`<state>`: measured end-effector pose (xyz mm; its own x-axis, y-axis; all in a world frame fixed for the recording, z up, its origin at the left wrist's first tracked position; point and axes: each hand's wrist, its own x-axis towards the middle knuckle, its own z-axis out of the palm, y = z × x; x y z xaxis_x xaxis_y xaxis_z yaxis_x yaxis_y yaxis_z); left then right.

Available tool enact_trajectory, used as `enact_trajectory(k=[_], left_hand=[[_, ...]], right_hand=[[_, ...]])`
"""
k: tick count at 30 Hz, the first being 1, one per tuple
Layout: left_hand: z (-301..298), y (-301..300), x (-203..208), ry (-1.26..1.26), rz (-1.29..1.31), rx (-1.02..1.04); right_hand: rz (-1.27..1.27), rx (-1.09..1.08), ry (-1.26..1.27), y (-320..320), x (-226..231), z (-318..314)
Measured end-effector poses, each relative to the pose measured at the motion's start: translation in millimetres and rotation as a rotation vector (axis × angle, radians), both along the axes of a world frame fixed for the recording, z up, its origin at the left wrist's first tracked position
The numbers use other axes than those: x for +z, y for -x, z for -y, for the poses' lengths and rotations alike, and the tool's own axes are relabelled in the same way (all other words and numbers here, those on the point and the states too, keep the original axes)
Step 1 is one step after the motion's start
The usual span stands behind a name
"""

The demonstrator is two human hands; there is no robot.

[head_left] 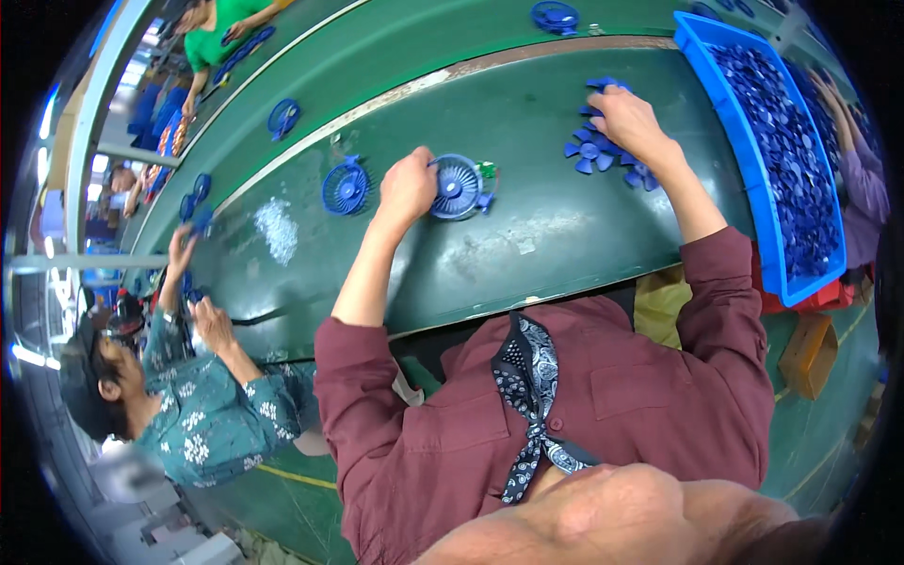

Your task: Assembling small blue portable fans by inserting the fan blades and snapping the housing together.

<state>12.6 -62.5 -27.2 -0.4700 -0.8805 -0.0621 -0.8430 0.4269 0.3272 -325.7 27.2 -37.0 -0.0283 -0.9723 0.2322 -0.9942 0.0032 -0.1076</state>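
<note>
My left hand (pixel 408 193) is closed on the left rim of a round blue fan housing (pixel 459 186), which lies on the green worktable (pixel 556 254). A small green circuit board (pixel 486 169) shows at the housing's right edge. Left of this hand, apart from it, lies another blue fan housing (pixel 346 187). Farther right, my right hand (pixel 629 122) reaches into a small group of blue fan blades (pixel 589 153). Its fingers are curled down on a blade at the group's far side, and the fingertips are partly hidden.
A blue bin (pixel 767 179) full of small blue parts stands at the right. Pale small pieces (pixel 277 231) lie left on the table. Beyond the ledge, a green belt (pixel 377 71) carries blue fan parts (pixel 283 119). A co-worker (pixel 202 405) sits at the left, both hands over the table.
</note>
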Motion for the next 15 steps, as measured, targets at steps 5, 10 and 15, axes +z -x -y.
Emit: enact_trajectory(k=[5, 10, 15], left_hand=[[-3, 16, 19, -0.27, -0.529, 0.06], [-9, 21, -3, -0.768, -1.058, 0.194], [-14, 15, -26, -1.043, -1.35, 0.223]], right_hand=[[-0.068, -0.076, 0.005, 0, -8, 5], [-0.043, -0.143, -0.099, -5, -4, 5], [0.51, -0.09, 0.159, -10, -4, 2]])
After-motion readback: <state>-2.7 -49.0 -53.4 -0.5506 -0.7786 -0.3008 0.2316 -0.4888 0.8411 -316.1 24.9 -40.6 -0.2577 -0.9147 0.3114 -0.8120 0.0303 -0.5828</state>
